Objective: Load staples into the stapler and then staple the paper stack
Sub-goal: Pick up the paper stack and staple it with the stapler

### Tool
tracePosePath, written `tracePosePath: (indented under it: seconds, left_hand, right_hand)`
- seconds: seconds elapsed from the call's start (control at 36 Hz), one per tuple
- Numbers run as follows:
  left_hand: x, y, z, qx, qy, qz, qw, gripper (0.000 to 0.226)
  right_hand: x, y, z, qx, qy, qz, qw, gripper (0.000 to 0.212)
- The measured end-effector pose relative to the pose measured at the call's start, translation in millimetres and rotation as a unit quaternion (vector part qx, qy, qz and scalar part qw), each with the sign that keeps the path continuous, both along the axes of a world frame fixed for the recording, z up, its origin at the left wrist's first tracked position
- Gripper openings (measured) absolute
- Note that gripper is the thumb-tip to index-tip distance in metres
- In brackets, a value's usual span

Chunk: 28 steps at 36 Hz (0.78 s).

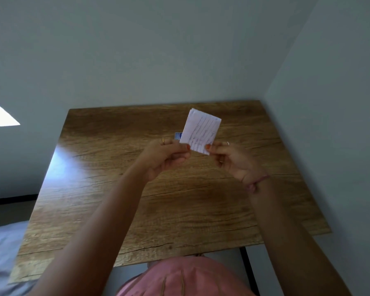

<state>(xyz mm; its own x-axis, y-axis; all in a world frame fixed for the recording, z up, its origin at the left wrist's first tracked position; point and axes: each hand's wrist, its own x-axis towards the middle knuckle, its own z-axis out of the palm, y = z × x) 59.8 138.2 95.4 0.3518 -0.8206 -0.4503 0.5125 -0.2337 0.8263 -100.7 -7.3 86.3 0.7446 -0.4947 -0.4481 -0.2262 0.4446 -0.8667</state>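
A small stack of white lined paper point(201, 130) with handwriting is held up above the wooden table point(107, 167). My left hand point(167, 155) pinches its lower left corner. My right hand point(231, 158) pinches its lower right corner between thumb and fingers. A small blue and white thing point(177, 136), maybe a staple box, peeks out on the table behind the paper and my left hand. I see no stapler; it may be hidden behind my hands or the paper.
The table stands in a corner, with a grey wall behind it and another along its right side. A bed with grey sheet point(2, 248) lies left of the table. Pink clothing point(179, 278) fills the bottom centre.
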Motion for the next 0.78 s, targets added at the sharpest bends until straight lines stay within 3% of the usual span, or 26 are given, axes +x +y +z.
tracePosePath:
  seconds: [0.14, 0.31, 0.5, 0.61, 0.69, 0.78]
  left_hand:
    - [-31.5, -8.7, -9.7, -0.049, 0.003, 0.03, 0.998, 0.048]
    - [-43.7, -14.2, -18.2, -0.06, -0.023, 0.115, 0.991, 0.031]
    - [-32.0, -15.8, -15.5, -0.051, -0.059, 0.072, 0.994, 0.025]
    - [-26.3, -15.8, -8.8, -0.056, -0.022, 0.051, 0.997, 0.034]
    - [-25.2, -15.9, -7.4, -0.055, -0.011, 0.043, 0.998, 0.016]
    - [-22.6, -13.8, -7.1, -0.049, -0.011, 0.047, 0.998, 0.022]
  right_hand:
    - [10.7, 16.3, -5.6, 0.065, -0.031, -0.034, 0.997, 0.021]
    - [17.7, 22.4, -8.7, 0.101, -0.025, -0.08, 0.991, 0.022]
    - [16.3, 14.0, -3.9, 0.076, -0.01, -0.056, 0.995, 0.031]
    - [18.2, -2.9, 3.6, 0.104, -0.037, -0.115, 0.987, 0.022]
    - [18.2, -18.1, 8.5, 0.121, -0.057, -0.166, 0.977, 0.003]
    - [14.3, -36.4, 7.9, 0.13, -0.074, -0.238, 0.96, 0.007]
